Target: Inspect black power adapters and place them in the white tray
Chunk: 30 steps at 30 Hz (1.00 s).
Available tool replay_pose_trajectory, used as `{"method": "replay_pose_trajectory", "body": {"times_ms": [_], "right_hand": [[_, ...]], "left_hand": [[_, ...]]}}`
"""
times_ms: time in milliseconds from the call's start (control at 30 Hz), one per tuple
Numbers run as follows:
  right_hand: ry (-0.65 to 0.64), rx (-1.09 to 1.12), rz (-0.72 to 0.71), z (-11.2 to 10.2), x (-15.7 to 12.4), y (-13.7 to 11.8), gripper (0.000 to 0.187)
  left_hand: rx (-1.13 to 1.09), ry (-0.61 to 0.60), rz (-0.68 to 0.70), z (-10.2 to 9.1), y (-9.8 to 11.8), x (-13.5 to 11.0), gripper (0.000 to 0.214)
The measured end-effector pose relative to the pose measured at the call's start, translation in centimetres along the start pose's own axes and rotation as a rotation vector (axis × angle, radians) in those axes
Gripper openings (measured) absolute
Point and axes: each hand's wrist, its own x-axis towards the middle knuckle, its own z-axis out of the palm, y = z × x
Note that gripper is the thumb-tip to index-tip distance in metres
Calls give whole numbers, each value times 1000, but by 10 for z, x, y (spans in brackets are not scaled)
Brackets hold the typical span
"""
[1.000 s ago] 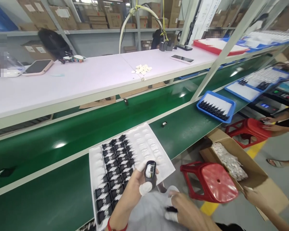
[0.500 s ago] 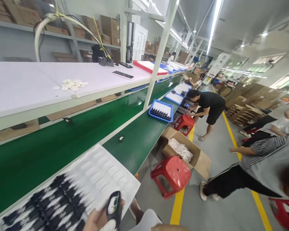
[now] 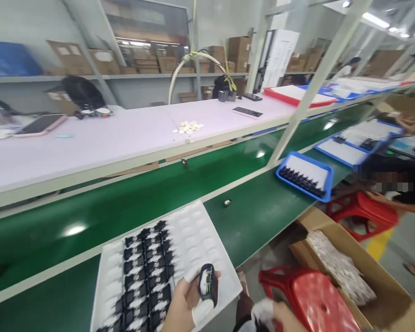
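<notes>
My left hand (image 3: 184, 302), with white finger covers on thumb and finger, is closed around a small black oval device housing (image 3: 207, 282). The housing's face shows a white part and a green strip like a circuit board. Below and behind the hand lies a white moulded tray (image 3: 202, 226), its left and middle pockets filled with rows of black parts (image 3: 147, 272) and its right pockets bare. My right hand (image 3: 273, 313), also with white finger covers, is low at the bottom edge, apart from the housing. Blur hides how its fingers are set.
A green conveyor belt (image 3: 131, 212) runs behind the tray. On the bench lie a small black-and-white part (image 3: 227, 203) and a blue tray (image 3: 328, 182) of black parts. White discs (image 3: 190, 127) lie on the shelf. A red stool (image 3: 318, 299) and a carton (image 3: 390, 281) stand right.
The view has swung left, bringing the whole tray and more of the shelf into sight. My left hand keeps hold of the housing. My right hand now shows at the bottom.
</notes>
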Motion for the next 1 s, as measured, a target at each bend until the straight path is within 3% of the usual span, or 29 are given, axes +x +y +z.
{"method": "replay_pose_trajectory", "body": {"times_ms": [100, 200, 300, 400, 533, 633, 1000], "right_hand": [[133, 231, -131, -48, 36, 12, 38], [289, 526, -347, -96, 70, -7, 34], [256, 614, -561, -137, 90, -39, 29], [164, 580, -670, -165, 93, -61, 32], [44, 458, -718, -187, 89, -68, 50], [11, 413, -758, -198, 87, -68, 52], [-28, 373, -811, -217, 88, -63, 54]], "left_hand": [[16, 43, 87, 29, -14, 17, 62], [68, 60, 167, 65, -26, 35, 69], [173, 58, 236, 103, -24, 43, 75], [262, 87, 271, 138, -11, 42, 75], [413, 92, 367, 173, 7, 36, 66], [515, 122, 423, 189, 13, 33, 63], [637, 175, 646, 213, 12, 35, 62]]}}
